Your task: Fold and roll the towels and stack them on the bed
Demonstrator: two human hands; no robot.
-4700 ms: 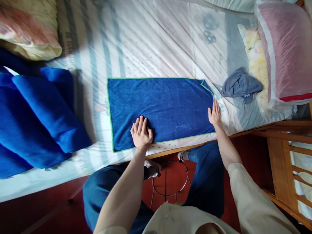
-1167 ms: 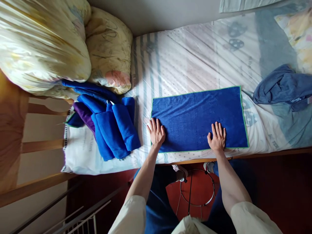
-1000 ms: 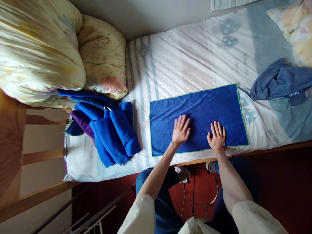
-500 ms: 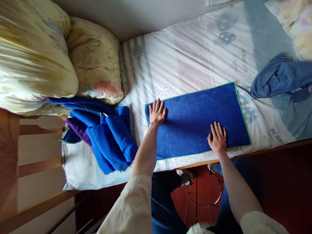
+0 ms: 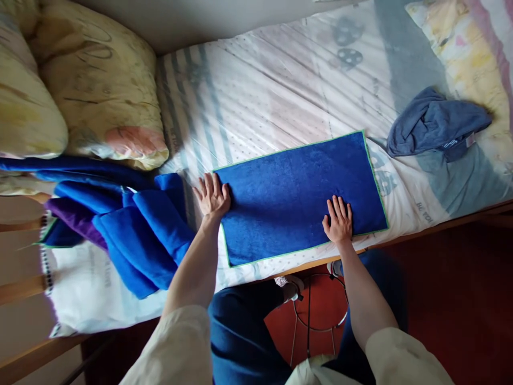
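Note:
A blue towel (image 5: 292, 187) with a green stitched edge lies spread flat on the bed, near its front side. My left hand (image 5: 212, 197) is at the towel's left edge, fingers spread, partly over the bedsheet. Toward the front right of the cloth, my right hand (image 5: 339, 219) rests palm down with its fingers stretched out. Neither hand grips anything. Left of my left hand lies a heap of folded blue towels (image 5: 140, 235), with a purple cloth (image 5: 78, 220) tucked among them.
Yellowish pillows (image 5: 100, 91) are piled at the left end of the bed. A crumpled grey-blue garment (image 5: 433, 125) lies to the right on the patterned bedsheet (image 5: 276, 80). Below the bed's wooden edge, a round metal stool frame (image 5: 320, 327) stands between my legs on the red floor.
My left hand has slid left across the towel to its edge and partly past it. My right hand stays on the towel in nearly the same spot. The view has shifted.

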